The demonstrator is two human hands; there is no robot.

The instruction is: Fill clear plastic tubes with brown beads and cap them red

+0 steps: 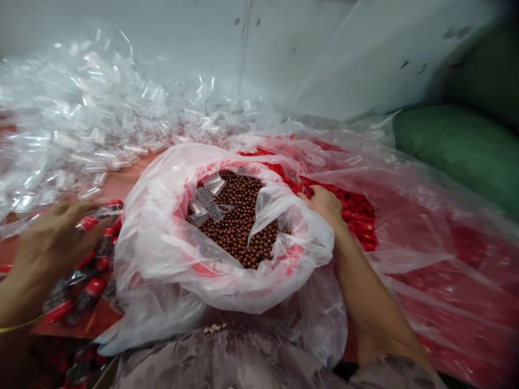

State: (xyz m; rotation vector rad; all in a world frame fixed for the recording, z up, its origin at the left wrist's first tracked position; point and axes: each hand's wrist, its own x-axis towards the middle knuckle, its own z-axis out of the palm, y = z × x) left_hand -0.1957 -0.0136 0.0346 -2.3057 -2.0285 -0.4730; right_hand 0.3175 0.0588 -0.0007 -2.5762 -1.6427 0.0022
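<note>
On the left, my left hand (54, 246) is over a pile of small clear tubes with red ends (91, 292). Its thumb and fingers close around one red-capped tube (88, 222), somewhat blurred. In front of me stands a white translucent plastic bag (150, 227) with its rim rolled down, full of small brown beads (239, 216). Several clear flat tube pieces (206, 202) lie on the beads. My right hand (322, 204) reaches past the bag's right side into red caps (359, 216), its fingers curled; whatever they pinch is hidden.
A large heap of clear empty tubes (89, 108) spreads over the back left of the reddish table (125, 178). Clear plastic sheeting (430, 237) covers more red pieces on the right. Behind rises a pale wall (284, 54), with a green bulky object (458, 146) at the right.
</note>
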